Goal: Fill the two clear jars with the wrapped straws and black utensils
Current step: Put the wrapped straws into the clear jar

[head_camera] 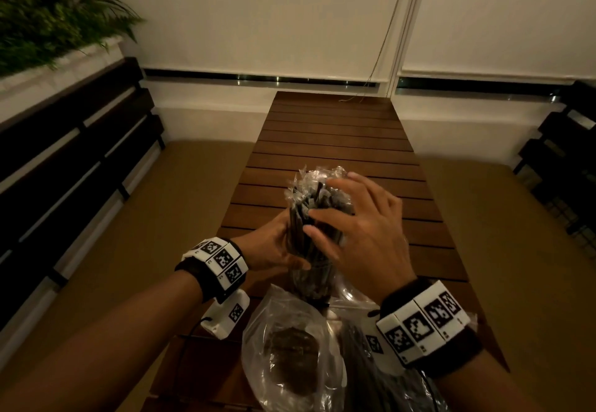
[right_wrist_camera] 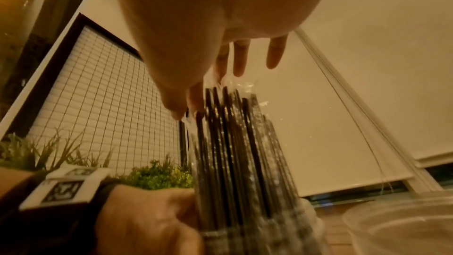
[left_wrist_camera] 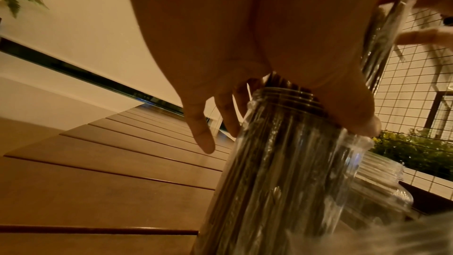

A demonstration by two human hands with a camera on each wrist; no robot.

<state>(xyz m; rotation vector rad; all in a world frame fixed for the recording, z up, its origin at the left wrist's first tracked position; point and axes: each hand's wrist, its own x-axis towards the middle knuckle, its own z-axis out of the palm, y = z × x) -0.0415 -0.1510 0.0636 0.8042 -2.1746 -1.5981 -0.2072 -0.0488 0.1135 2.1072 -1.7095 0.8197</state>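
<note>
Here the left hand [head_camera: 274, 244] grips the jar [left_wrist_camera: 282, 162]; the right hand [head_camera: 361, 234], seemingly loose-fingered, steadies the straws [right_wrist_camera: 228, 143].

A: The table [head_camera: 338, 141] looks like slatted wood, brown, smooth with a soft sheen.

B: And the jar [left_wrist_camera: 277, 172] standing on it?

A: Clear and glossy, with moulded threads at its neck; glass or plastic, I cannot tell. The straws [right_wrist_camera: 228, 143] inside it are matt black, each in crinkly, shiny film.

B: Nearer than the jar?

A: A bag [head_camera: 290, 347] of thin, clear, wrinkled plastic, catching the light. The wall [head_camera: 258, 8] beyond the table is matt and pale.
</note>
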